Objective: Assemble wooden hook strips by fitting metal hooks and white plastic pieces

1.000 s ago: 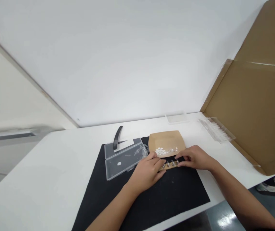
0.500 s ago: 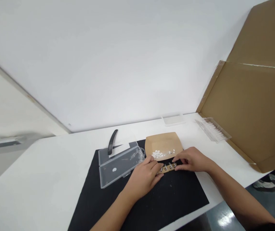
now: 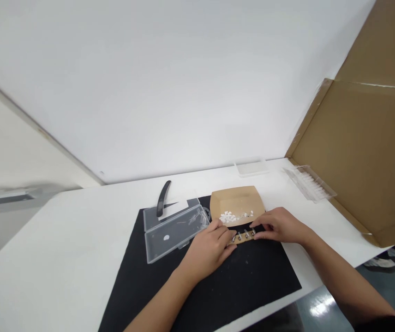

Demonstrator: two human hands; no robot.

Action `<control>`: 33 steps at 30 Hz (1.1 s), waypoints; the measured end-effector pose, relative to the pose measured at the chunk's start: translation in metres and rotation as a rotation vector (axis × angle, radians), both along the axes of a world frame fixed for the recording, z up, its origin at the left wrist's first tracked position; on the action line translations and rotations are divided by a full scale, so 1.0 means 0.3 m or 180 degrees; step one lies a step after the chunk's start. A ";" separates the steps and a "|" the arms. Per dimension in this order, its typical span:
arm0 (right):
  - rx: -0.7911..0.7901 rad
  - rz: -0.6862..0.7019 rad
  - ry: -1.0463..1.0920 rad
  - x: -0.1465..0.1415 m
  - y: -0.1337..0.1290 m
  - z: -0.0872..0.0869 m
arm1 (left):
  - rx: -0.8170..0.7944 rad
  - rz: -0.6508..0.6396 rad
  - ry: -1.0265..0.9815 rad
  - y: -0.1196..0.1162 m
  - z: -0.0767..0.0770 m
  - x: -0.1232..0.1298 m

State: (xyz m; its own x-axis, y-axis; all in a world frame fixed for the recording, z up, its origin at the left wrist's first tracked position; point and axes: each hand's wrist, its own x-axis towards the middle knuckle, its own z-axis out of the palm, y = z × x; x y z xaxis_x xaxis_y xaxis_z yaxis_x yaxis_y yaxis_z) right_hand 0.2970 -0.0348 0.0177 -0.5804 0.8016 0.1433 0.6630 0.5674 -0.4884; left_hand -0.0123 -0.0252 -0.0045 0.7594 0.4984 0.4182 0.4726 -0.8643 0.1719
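A narrow tan strip (image 3: 243, 239) lies over the black mat (image 3: 249, 276), with several small clear-and-metal pieces standing along it. My left hand (image 3: 210, 246) is closed on the strip's left end, its fingers covering that part. At the opposite end, my right hand (image 3: 278, 225) has its thumb and index finger around the last small piece (image 3: 253, 232); the exact contact is too small to make out. Just behind the strip sits a brown paper tray (image 3: 237, 200) holding many small white bits (image 3: 228, 216).
Left of my hands lies an open clear plastic case (image 3: 166, 249) with thin clear bits inside. A black curved nail file (image 3: 163, 198) rests across a white card (image 3: 180, 208). Farther back are a shallow clear tray (image 3: 252, 168) and a clear box of white sticks (image 3: 311, 184), beside a large cardboard box (image 3: 363, 152).
The camera view has shifted slightly, so everything sits a little higher and farther right. Both hands keep nearly the same grip on the strip and the small piece.
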 end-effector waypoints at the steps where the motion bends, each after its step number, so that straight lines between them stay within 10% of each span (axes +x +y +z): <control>1: 0.0003 -0.0006 -0.0006 -0.001 -0.001 0.000 | -0.0001 -0.0001 0.0005 0.000 0.001 0.000; 33: -0.0171 -0.0079 -0.0109 -0.011 0.001 -0.008 | 0.0024 0.0063 0.0068 -0.010 0.020 0.007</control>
